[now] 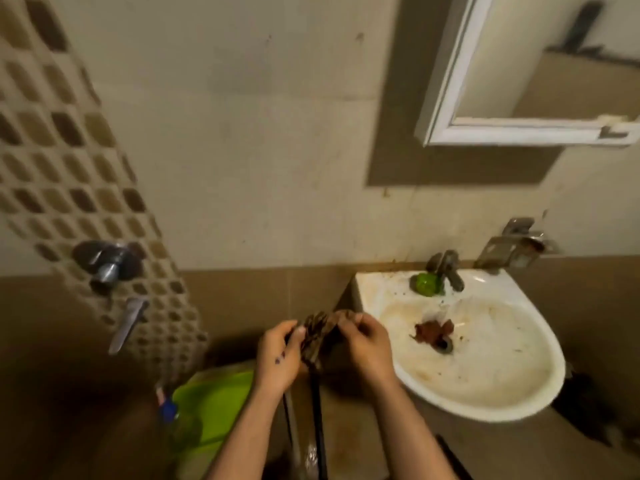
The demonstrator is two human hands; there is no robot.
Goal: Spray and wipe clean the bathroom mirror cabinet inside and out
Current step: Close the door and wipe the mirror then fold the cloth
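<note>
Head view: left hand (277, 355) and right hand (367, 344) pinch a crumpled brown cloth (317, 332) between them. Best to wring hard, then refold flat. White-framed mirror cabinet (450, 128) hangs up-right of hands.

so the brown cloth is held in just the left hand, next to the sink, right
Not quite: it is held in both hands. The head view shows the left hand and the right hand both gripping the brown cloth. It is next to the sink, as you say.
</note>
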